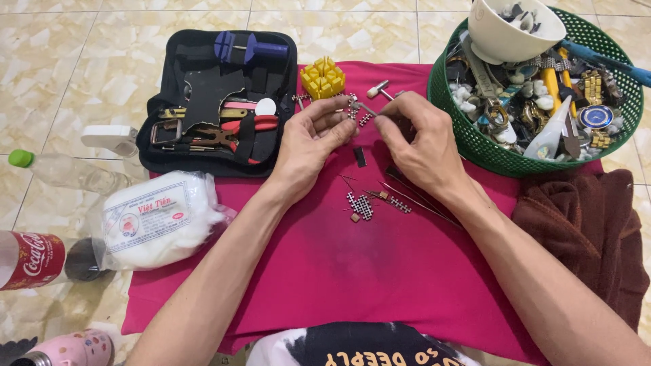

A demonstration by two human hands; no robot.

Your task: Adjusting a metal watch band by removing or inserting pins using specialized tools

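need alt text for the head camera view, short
Two bare hands, left hand and right hand, pinch a small metal watch-band piece over a pink cloth. An open black tool case lies left, a green basket of watch parts right.

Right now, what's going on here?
A person sits at a pink cloth on a tiled floor, both hands raised over it. The left hand and right hand pinch a small metal watch-band piece between their fingertips. Loose band links lie on the cloth below. An open black tool case and a green basket of watch parts sit beside.
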